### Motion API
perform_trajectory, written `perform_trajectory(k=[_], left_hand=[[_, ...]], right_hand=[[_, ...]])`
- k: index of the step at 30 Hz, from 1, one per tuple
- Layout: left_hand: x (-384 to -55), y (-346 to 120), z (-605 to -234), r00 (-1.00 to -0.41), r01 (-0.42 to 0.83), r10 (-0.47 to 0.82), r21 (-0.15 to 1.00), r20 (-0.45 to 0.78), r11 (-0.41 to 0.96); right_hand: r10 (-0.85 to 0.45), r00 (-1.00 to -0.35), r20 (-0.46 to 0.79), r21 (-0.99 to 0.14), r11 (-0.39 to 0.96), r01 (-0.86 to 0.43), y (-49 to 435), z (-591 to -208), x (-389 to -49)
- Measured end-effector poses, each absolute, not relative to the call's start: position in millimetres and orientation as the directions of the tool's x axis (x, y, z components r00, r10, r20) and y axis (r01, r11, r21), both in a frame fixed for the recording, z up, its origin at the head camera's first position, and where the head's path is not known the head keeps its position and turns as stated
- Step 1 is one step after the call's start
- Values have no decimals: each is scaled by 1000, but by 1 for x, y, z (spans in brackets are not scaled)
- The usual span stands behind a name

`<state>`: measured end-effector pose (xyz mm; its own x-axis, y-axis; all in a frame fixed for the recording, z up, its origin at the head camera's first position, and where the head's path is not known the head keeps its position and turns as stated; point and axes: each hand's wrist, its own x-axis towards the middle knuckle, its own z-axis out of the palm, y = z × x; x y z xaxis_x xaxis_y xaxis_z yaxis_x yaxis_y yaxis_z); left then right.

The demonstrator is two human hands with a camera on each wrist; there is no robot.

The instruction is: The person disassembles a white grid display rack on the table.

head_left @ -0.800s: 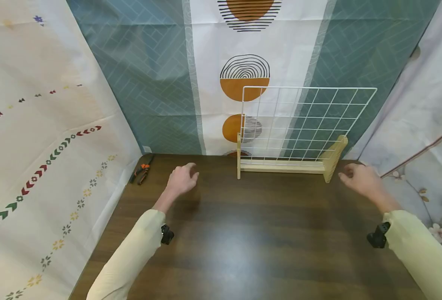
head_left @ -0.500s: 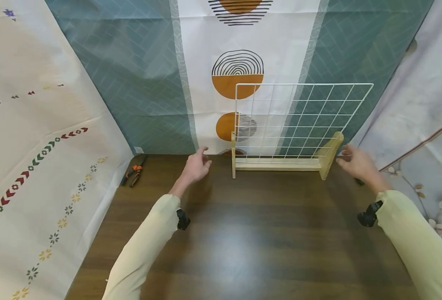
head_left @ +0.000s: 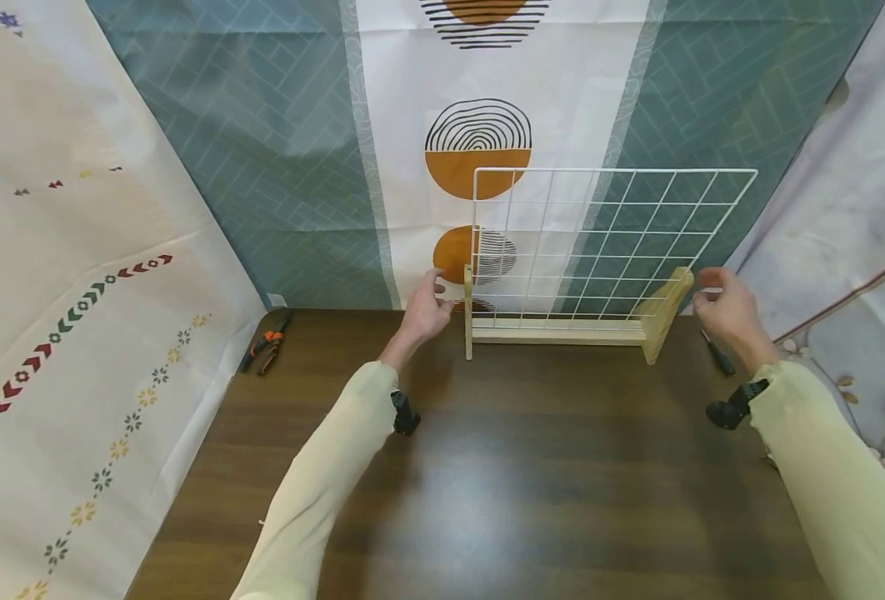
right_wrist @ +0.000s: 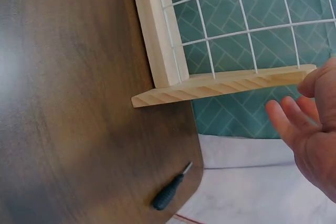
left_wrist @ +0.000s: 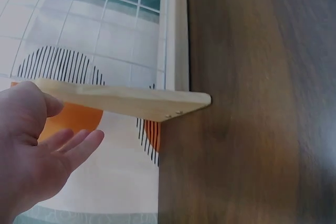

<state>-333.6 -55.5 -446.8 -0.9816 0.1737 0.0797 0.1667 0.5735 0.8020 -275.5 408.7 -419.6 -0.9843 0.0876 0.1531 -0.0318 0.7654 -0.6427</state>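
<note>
A rack stands upright at the back of the table: a white wire grid [head_left: 615,171] set in a pale wooden bar [head_left: 558,337] between two wooden side panels. My left hand [head_left: 425,310] is just outside the left side panel [left_wrist: 131,101], fingers loosely bent and apart, thumb by the panel's upper end. On the other side, my right hand [head_left: 729,310] is beside the right side panel [right_wrist: 226,85]. Its thumb is at the panel's upper end in the right wrist view, and the other fingers are spread below it. Neither hand grips the rack.
Pliers with orange and black handles [head_left: 270,348] lie at the back left of the brown table [head_left: 562,467]. A dark-handled screwdriver [right_wrist: 167,194] lies near the table's right edge. Patterned cloth hangs behind the rack and along both sides.
My left hand has moved right and up to the rack's left panel. The right hand has risen slightly beside the right panel, uncovering the screwdriver. The rack stays on the table.
</note>
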Motion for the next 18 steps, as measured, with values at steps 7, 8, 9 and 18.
perform_trajectory(k=[7,8,9,18], left_hand=[[-346,-41,-441,-980,163,185,818,70,552],[-347,-40,-442,-980,163,188,819,69,550],[-348,-39,-442,-979,164,190,820,69,548],[-354,-35,-446,-975,183,205,815,81,550]], right_hand=[[81,-989,126,-701,712,-31,410,-421,-285],[83,-989,123,-715,698,-30,410,-422,-286],[85,-990,117,-727,686,-27,410,-423,-286],[28,-997,70,-815,579,-41,406,-425,-293]])
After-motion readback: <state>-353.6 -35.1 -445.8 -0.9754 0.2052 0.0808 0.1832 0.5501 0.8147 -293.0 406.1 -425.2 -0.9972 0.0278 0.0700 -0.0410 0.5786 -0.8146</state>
